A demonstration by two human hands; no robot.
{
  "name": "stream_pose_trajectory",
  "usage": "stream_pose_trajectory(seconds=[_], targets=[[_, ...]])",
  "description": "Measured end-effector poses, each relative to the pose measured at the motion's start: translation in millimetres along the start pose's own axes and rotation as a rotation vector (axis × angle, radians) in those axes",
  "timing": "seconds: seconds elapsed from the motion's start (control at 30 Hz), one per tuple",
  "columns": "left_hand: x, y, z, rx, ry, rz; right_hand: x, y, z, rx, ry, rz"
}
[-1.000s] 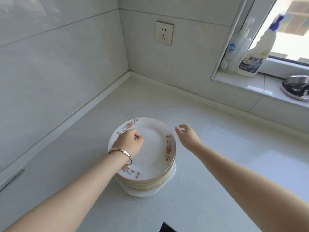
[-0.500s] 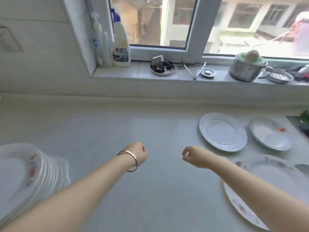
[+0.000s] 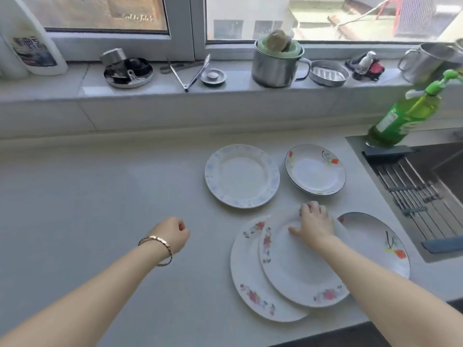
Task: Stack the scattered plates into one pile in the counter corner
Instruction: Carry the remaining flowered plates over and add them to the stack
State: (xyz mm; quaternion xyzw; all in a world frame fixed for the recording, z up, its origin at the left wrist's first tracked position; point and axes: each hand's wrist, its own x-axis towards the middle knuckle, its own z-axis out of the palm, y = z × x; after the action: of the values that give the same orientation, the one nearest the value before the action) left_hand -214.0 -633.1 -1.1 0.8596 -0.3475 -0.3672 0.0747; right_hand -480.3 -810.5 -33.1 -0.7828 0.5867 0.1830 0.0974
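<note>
Plates: I count five on the counter (image 3: pixel 100 196), all right of centre, toward the sink (image 3: pixel 448 159).
Top floral plate (image 3: pixel 298 266): it has pink flowers on the rim. It lies over the lower floral plate (image 3: pixel 248 276), and its right edge overlaps the orange-flower plate (image 3: pixel 375 239) nearest the sink.
Blue-rimmed plate (image 3: pixel 241 175): flat and alone, just beyond the floral pair.
Dark-rimmed plate (image 3: pixel 315 169): to the right of the blue-rimmed one, close but apart, with red and orange marks on its rim.
Right hand (image 3: pixel 314 222): at the far rim of the top floral plate. The fingers curl over the edge and the thumb is spread on the face, so it grips that plate. I cannot tell whether the rim is lifted.
Left hand (image 3: pixel 175 234): over bare counter, left of the plates and touching nothing. The fingers are curled into a fist, and there is a bracelet (image 3: pixel 156 239) on the wrist.
Windowsill (image 3: pixel 50 93): I see a white bottle (image 3: pixel 35 43), tongs (image 3: pixel 193 71) and a steel mug (image 3: pixel 275 66) with a scrubber in it.
Green bottle (image 3: pixel 406 116): at the sink's back corner.
</note>
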Motion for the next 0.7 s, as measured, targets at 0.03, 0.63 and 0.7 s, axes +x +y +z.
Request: stream_pose_trajectory(seconds=[0.03, 0.63, 0.7], targets=[[1, -1, 0, -0.005, 0.001, -0.019, 4, 4, 0, 0.002, 0.019, 0.002], [-5, -10, -6, -0.104, 0.047, -0.050, 9, 14, -66, 0.304, -0.150, -0.169], [-10, -23, -14, -0.133, 0.075, -0.062, 4, -1, -74, 0.381, -0.153, -0.159]])
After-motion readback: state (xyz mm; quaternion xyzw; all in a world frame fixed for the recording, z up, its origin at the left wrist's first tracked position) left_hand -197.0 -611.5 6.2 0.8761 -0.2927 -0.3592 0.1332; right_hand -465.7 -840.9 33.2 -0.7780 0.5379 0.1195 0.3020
